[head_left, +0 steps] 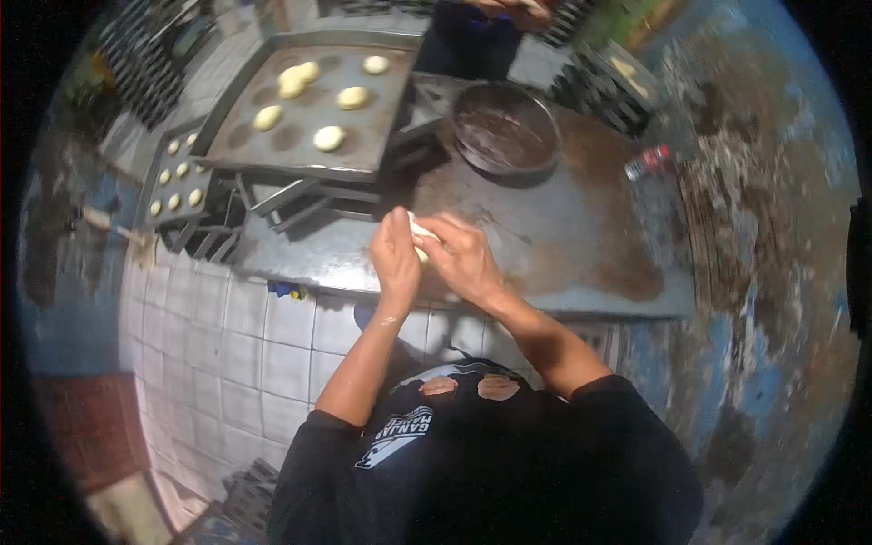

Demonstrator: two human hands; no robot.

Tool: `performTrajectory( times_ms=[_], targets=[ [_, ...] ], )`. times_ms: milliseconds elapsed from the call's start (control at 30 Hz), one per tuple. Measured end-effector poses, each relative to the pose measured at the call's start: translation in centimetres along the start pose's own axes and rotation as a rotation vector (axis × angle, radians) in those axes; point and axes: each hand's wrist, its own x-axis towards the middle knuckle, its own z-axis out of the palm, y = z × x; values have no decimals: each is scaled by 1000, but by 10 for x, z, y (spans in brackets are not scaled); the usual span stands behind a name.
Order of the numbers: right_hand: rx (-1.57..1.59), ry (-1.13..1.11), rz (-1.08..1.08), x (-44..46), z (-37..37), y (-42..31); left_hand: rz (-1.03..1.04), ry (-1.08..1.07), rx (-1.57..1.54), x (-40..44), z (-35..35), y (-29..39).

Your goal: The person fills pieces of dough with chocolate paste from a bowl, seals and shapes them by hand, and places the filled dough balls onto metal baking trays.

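Note:
Over the front edge of the metal table [327,247], my left hand [396,254] and my right hand [460,257] meet around a piece of pale dough [421,231]. Fingers of both hands are closed on it, so only small bits of the dough show between them. Beyond my hands, to the left, several round dough balls [329,138] lie on a dark baking tray [368,162]. A round dark pan [505,169] with a brown filling [504,136] in it stands farther back on the right.
A red and silver can [647,163] lies near the table's right side. A lower tray [178,214] with more dough balls sits at far left. Another person's hands [518,7] show at the top edge. Black crates [599,95] stand behind the pan.

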Motion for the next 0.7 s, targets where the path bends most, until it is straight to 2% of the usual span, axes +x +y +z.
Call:
performTrajectory(
  times_ms=[33,100,167,200,233,300,367,433,467,500,567,600,633,667,700],
  targets=[
    [4,39,17,-20,-15,13,120,1,247,-11,14,-21],
    [434,95,469,-68,-31,50,116,-69,166,-37,52,-54],
    [406,323,366,-107,-37,85,-240,-98,-25,-61,86,-63],
    [546,243,479,-122,-50,78,-350,-118,26,-76,104,-45],
    [685,156,581,-130,-69,66,-353,-119,36,-80,111,-52],
    [840,158,530,-141,-96,70,-189,-278,150,-87,114,-68],
    [831,219,522,-149,-102,89,-229,-323,164,-95,114,-82],
    [585,453,419,-148,-99,105,-399,-195,26,-100,106,-106],
    [463,346,559,-154,-98,112,-308,-370,330,-90,74,-151],
    [479,344,560,-157,-87,125,-357,-412,438,-101,71,-151],
    [-5,-67,6,-164,-58,154,-221,-585,438,-109,58,-172],
    [-73,-163,-48,-156,-58,152,-243,-581,448,-112,58,-172],
    [-62,-171,-41,-141,-65,154,-403,-499,364,-108,62,-169],
    [56,-125,117,-120,-74,159,-555,-414,276,-100,67,-165],
    [169,-74,273,-97,-82,171,-582,-410,166,-83,61,-181]
  ],
)
